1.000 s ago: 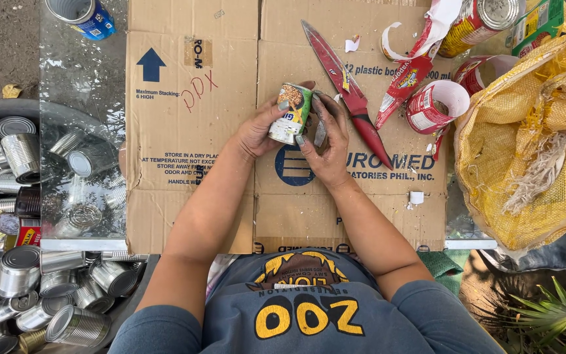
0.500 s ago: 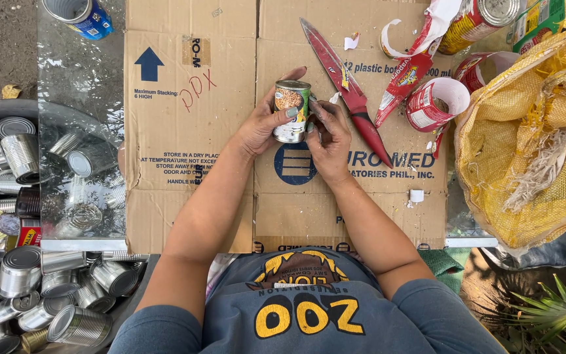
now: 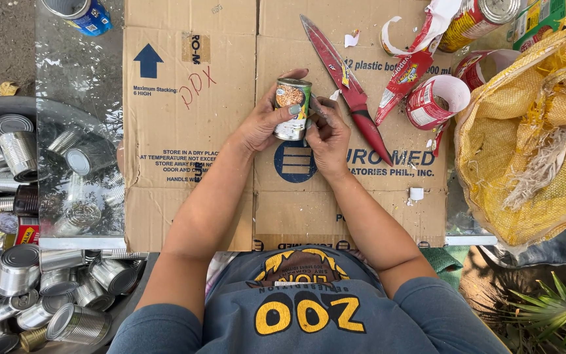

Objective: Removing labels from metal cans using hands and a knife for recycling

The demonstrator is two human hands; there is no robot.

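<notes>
- Flattened cardboard (image 3: 191, 196) covers the desk, lying partly over a glass sheet (image 3: 76, 131), with bare ground beyond the far left corner.
- Nearest the person, a heap of stripped silver tins (image 3: 27, 288) fills a dark tub at lower left; a green plant (image 3: 558, 314) shows at lower right.
- Left hand (image 3: 260, 121) is wrapped round a small labelled can (image 3: 292, 108), holding it upright above the middle of the cardboard, thumb across the label.
- Right hand (image 3: 329, 134) is pinched at the can's right side, fingertips on the label edge. Whether it holds a small tool I cannot tell.
- Risk, as I judge it: the can's rim or opened end could cut the fingertips working so close to it, and a slip of the left hold would drop the can onto the cardboard.
- Just beyond the right hand lies a red-handled knife (image 3: 352, 92), blade pointing away; a careless reach sideways could catch it.
- Farther off, torn red labels (image 3: 427, 98) lie curled and loose, so they could scatter.
- At far right a yellow mesh sack (image 3: 532, 131) bulges over the desk edge, and a blue can (image 3: 80, 13) lies at the far left.
</notes>
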